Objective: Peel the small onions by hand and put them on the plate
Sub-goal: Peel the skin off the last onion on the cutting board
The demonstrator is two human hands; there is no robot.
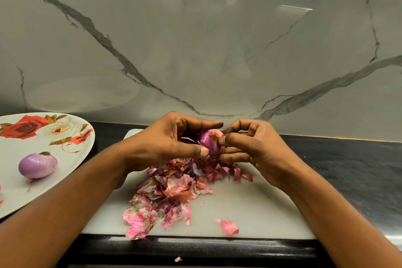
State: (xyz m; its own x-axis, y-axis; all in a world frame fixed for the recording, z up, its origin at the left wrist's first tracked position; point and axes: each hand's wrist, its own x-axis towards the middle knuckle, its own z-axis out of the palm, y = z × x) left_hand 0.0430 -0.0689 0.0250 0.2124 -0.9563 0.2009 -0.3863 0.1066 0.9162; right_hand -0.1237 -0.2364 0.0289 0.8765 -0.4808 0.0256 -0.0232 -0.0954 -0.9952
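Left grip (pixel 165 143) holding onion (pixel 209 142), right grip (pixel 255 148) pinching

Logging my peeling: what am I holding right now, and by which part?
A small purple onion: left grip clasps its body between thumb and forefinger; right grip pinches loose skin at its top.

you have two hands in view: left hand (pixel 165 146), right hand (pixel 256 148) | you see two onions: held onion (pixel 210 140), peeled onion (pixel 38 165) | one plate (pixel 13 154) | one cutting board (pixel 250 209) | one heap of skins (pixel 174 185) | loose skin scraps (pixel 229 226): a few, too small for you to count exactly
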